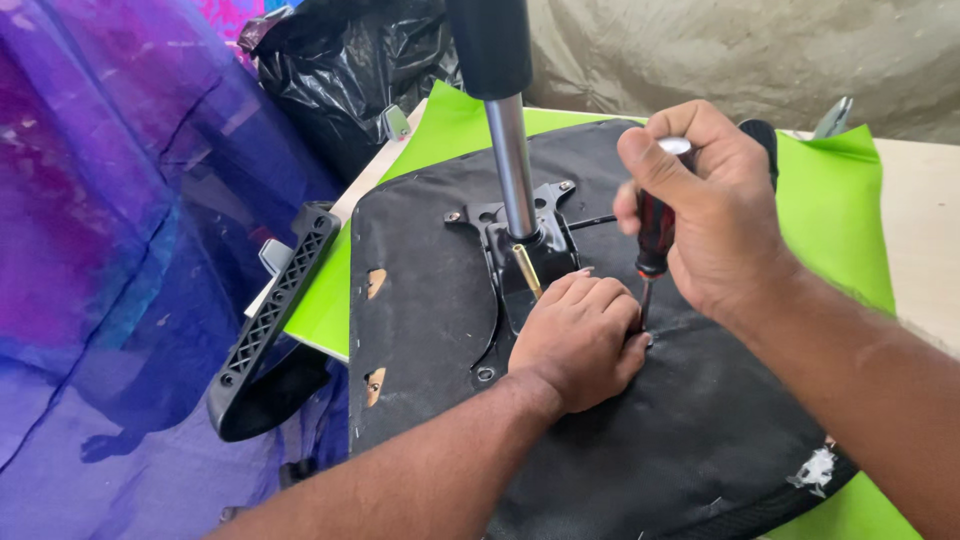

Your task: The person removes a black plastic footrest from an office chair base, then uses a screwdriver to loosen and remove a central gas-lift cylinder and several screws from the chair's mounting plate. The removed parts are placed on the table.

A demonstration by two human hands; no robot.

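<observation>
Right hand (705,205) fisted around red-and-black screwdriver (655,235), tip pointing down just beside left hand (580,340). Left hand curled, knuckles up, pressing on black chair seat underside (430,320); what it pinches, cannot tell. Grey gas-lift column (512,180) rises just beyond left fingers.

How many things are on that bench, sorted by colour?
Black: 4 – the upturned seat base, armrest, mounting plate, plastic bag.
Green: 1 – sheet under the seat.
Silver: 1 – chair post.
Red and black: 1 – screwdriver, held in the right hand; the left hand rests on the seat.
Total: 7
</observation>
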